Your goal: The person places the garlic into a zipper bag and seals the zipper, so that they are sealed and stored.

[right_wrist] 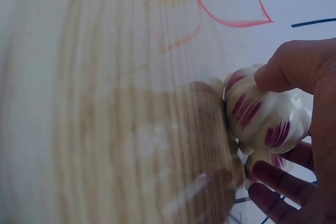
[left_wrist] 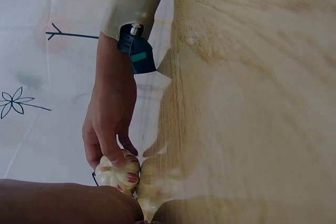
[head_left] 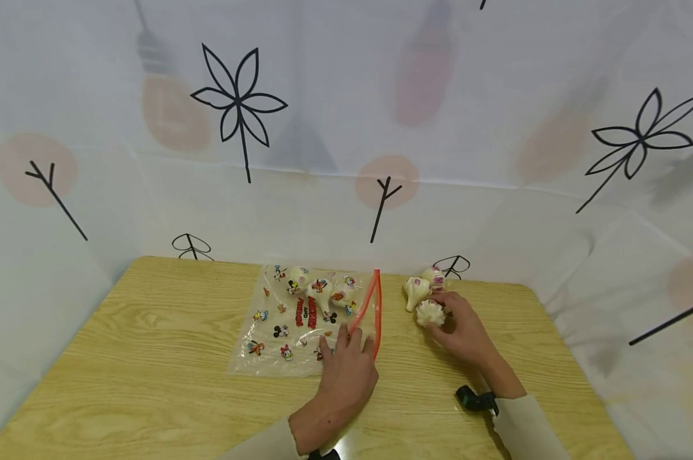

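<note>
Right grip on garlic; white, purple-streaked

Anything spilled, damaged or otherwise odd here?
Nothing stands out. Three garlic bulbs lie in the bag, two others sit on the table, the right hand holds another; no spill or damage visible.

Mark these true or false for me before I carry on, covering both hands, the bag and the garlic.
1. The right hand holds a garlic bulb. True.
2. The plastic bag holds nothing. False: three bulbs lie inside the plastic bag.
3. The left hand touches the bag. True.
4. The bag's zip edge is blue. False: the zip edge is red.
5. Two other bulbs lie outside the bag. True.
</note>
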`<state>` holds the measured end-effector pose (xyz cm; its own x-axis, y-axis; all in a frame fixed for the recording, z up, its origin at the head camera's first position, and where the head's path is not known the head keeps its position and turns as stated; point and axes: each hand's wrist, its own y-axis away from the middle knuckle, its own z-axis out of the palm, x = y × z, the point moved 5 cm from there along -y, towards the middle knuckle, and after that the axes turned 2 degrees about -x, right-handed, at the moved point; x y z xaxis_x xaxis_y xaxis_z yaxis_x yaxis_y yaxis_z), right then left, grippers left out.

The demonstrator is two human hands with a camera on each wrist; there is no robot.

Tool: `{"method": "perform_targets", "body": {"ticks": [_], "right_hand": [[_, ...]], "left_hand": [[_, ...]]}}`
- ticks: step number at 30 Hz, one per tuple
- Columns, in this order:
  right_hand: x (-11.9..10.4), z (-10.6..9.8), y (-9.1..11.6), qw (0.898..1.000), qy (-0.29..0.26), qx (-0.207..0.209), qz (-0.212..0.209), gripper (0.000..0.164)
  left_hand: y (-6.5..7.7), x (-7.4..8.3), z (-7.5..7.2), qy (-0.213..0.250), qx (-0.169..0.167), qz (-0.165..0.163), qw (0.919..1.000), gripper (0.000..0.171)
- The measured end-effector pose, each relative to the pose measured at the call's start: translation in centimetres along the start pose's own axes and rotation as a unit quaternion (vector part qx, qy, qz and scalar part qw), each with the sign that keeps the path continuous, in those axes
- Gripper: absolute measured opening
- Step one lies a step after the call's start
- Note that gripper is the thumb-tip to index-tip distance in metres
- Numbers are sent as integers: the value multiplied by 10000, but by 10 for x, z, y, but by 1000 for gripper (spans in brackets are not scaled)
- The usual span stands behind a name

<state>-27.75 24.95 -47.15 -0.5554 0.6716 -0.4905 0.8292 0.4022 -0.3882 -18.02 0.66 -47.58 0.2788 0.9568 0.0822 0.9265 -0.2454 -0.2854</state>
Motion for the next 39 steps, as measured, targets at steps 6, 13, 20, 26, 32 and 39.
{"method": "perform_targets", "body": {"ticks": [6,13,20,26,32,39], "right_hand": [[-5,1,1,9999,-16,-129,22,52],[-9,2,0,9996,-121,-184,-152,54],[-13,8,-2,9987,-301,-261,-304,59],[-22,13,-4,9971,-463,-405,-439,56],[-33,18,-6,9943,-686,-513,-633,56],[-47,23,-11,9909,-844,-467,-944,57]], "left_hand": [[0,0,1,11,-30,-8,10000,37],[0,-1,1,121,-142,-17,9998,37],[-1,-1,1,68,-253,-4,9997,38],[-1,-1,1,45,-283,-14,9996,39],[-1,-1,2,31,-404,-65,9992,41],[-2,-2,2,6,-378,-25,9993,43]]}}
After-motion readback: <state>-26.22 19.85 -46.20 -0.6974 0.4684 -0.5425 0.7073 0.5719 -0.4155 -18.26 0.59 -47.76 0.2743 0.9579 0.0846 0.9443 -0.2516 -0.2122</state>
